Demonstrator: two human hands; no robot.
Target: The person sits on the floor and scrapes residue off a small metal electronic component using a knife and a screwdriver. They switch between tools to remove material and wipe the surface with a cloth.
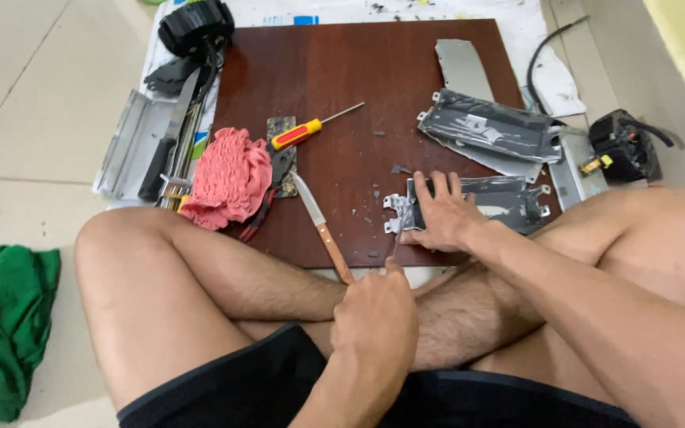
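Your right hand (441, 215) lies spread flat on the foil-wrapped metal plate (509, 202) at the board's (374, 95) near right edge, its long axis running left-right. Your left hand (374, 317), fisted around a thin tool (396, 242), meets its left end.

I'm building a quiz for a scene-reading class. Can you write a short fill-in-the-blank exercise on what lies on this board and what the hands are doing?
1. The right hand presses flat on a silvery metal ____ at the near edge of the board.
2. The screwdriver has a red and ____ handle.
3. The crumpled cloth at the board's left edge is ____.
4. The knife has a ____ handle.

Missing words: casing; yellow; pink; wooden
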